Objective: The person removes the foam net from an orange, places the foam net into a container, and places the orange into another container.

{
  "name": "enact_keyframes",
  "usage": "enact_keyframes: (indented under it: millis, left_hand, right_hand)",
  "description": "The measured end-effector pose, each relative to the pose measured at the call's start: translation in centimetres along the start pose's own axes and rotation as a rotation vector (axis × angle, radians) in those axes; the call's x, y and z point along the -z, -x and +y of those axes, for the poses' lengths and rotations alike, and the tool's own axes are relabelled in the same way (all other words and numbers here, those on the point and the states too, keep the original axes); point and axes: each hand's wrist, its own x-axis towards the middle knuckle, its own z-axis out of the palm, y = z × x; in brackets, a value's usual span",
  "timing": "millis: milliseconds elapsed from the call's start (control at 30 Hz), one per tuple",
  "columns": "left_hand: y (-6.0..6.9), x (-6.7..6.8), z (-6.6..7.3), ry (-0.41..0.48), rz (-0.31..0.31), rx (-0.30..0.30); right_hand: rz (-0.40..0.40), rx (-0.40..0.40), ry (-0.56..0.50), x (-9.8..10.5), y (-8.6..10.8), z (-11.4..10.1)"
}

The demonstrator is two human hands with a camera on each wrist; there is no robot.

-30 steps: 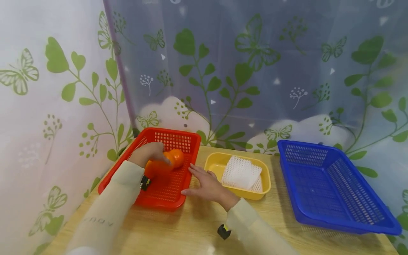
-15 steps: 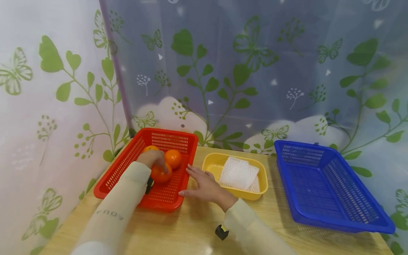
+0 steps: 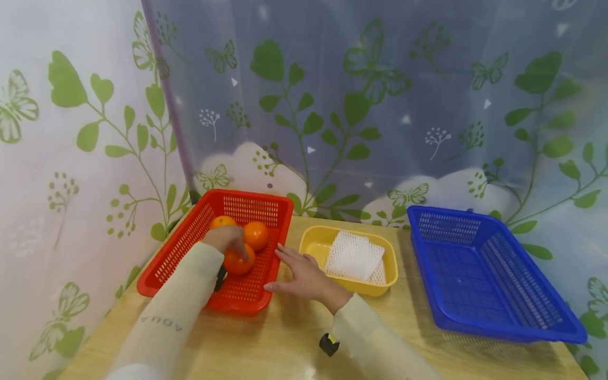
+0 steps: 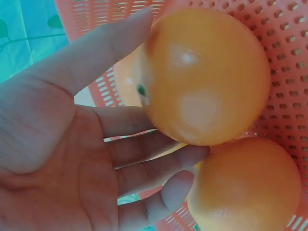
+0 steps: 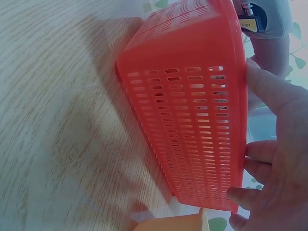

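Note:
My left hand (image 3: 227,238) reaches into the red basket (image 3: 237,305) and holds an orange (image 3: 239,259). In the left wrist view, the thumb lies on one side of that orange (image 4: 207,77) and the fingers curve under the other, with the palm apart from it. Another orange (image 3: 256,235) sits to its right, and one more (image 3: 222,221) is behind the hand. My right hand (image 3: 306,274) rests its fairly straight fingertips on the basket's right rim, also seen in the right wrist view, where the hand (image 5: 284,163) touches the rim edge.
A yellow tray (image 3: 311,240) with white foam netting (image 3: 353,256) stands right of the red basket. Farther right is a large blue basket (image 3: 475,285). Patterned curtains (image 3: 304,105) rise behind and to the left of the wooden table (image 3: 266,343).
About a second ago the left hand was a blur of motion over the oranges; it has since come lower and steadied at the front orange. The right hand stays at the rim.

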Motion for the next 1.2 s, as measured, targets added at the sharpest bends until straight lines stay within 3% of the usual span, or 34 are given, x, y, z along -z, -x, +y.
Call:
enact_keyframes:
  millis: [167, 400, 600, 800, 1033, 1200]
  left_hand:
    - [0.3, 0.2, 0.1, 0.057, 0.006, 0.013]
    - [1.1, 0.8, 0.6, 0.031, 0.003, 0.01]
    - [1.5, 1.0, 1.2, 0.129, 0.0, 0.002]
    - [2.0, 1.5, 1.5, -0.021, 0.095, -0.07]
    - [2.7, 1.6, 2.0, 0.045, 0.163, -0.107]
    - [3.0, 1.4, 3.1, -0.045, 0.218, -0.184]
  right_hand:
    - [0.002, 0.001, -0.001, 0.1, -0.1, 0.1]
    - [-0.004, -0.009, -0.011, 0.3, 0.1, 0.3]
    - [-0.009, -0.014, -0.007, 0.4, 0.2, 0.4]
    - [-0.016, -0.02, -0.007, 0.4, 0.2, 0.3]
    - [0.004, -0.006, -0.025, 0.2, 0.2, 0.5]
    - [0.033, -0.002, -0.074, 0.7, 0.7, 0.9]
